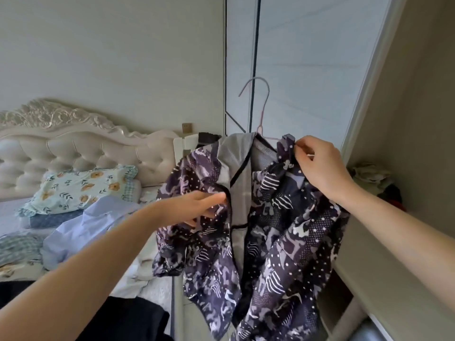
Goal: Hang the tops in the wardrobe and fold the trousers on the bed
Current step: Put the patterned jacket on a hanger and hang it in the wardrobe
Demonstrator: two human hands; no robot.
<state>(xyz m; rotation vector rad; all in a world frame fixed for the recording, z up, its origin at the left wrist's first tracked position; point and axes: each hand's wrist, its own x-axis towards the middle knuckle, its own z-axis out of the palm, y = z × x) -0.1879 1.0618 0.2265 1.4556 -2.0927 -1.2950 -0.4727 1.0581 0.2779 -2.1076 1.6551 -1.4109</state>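
I hold a purple patterned jacket (pixel 270 242) up in front of me on a pink hanger (pixel 264 107), whose hook stands free in the air against the pale wardrobe door (pixel 320 70). My right hand (pixel 320 166) has its fingers curled and pinches the jacket's right shoulder near the collar, where the fabric bunches over the end of the hanger. My left hand (pixel 197 206) reaches in from the left with fingers stretched nearly straight, lying against the edge of the jacket's left front panel beside the black piping. Some cloth lies over the fingertips, and I cannot tell whether this hand grips it or only touches it. The jacket hangs open, its grey lining showing down the middle, and its lower part drops past the wardrobe's edge.

The open wardrobe (pixel 394 267) is on my right, with a small heap of clothes (pixel 374 178) on a shelf inside. The bed (pixel 11 217) is on my left with its tufted headboard (pixel 86 151). On it lie a flowered pillow (pixel 81 188), a light blue shirt (pixel 81 232) and, nearest me, a black garment (pixel 138 316).
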